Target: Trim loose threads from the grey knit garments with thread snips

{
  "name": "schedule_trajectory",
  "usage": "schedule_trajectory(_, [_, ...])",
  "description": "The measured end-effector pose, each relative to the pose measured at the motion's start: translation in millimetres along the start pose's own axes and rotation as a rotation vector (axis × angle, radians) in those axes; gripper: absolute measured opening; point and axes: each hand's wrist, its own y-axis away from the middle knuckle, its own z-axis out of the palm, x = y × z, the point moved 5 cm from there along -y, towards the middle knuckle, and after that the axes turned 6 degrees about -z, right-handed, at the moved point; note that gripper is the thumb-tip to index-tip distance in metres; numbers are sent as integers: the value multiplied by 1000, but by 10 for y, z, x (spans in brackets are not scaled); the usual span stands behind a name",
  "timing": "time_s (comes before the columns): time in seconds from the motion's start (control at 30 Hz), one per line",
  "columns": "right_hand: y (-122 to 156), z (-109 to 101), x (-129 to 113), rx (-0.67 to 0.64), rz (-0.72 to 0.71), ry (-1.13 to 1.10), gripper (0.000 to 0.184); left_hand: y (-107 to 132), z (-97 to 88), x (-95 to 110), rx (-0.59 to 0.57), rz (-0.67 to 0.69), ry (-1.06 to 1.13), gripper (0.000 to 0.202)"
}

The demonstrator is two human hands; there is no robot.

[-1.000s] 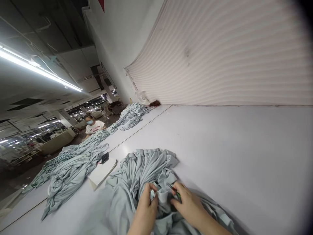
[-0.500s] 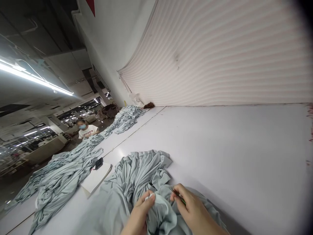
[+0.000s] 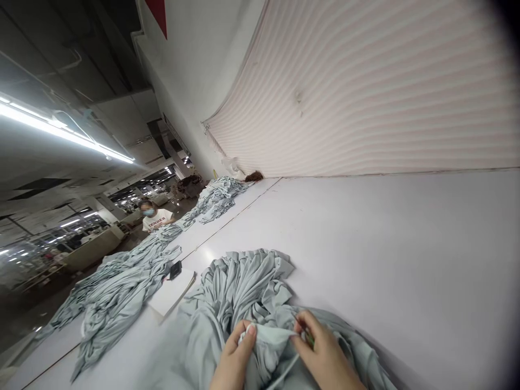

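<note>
A bunched pale grey-green garment lies on the white table in front of me. My left hand pinches one edge of the cloth. My right hand pinches the same edge a little to the right, with a small green tool between its fingers. The stretch of cloth between the two hands is pulled taut. Both hands sit at the bottom of the view, their wrists cut off by the frame.
A white notebook with a small black object on it lies left of the garment. More grey garments trail along the table's left side toward a far pile. A person in a white shirt stands beyond. A ribbed wall backs the table.
My hands have drawn slightly apart and pulled the cloth edge taut between them. The view has shifted a little.
</note>
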Motion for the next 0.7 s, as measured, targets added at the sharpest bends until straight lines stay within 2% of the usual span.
schedule_trajectory(0.07, [-31, -83, -48, -14, -19, 9, 4, 20, -29, -35, -43, -42, 115, 39])
schedule_trajectory(0.13, [-17, -153, -121, -85, -30, 23, 5, 31, -47, -63, -59, -63, 196, 37])
schedule_trajectory(0.27, [73, -189, -248, -216, -52, 31, 11, 12, -46, -104, -81, -41, 259, 34])
schedule_trajectory(0.37, [92, -143, -283, -236, -88, 72, 18, -15, -19, -138, -116, -20, 243, 34])
schedule_trajectory(0.57, [48, -118, -268, -208, -98, 129, 15, -29, 11, -174, -133, -33, 235, 36])
schedule_trajectory(0.7, [92, -109, -347, -211, -257, 299, 21, -35, 58, -179, -132, -31, 205, 36])
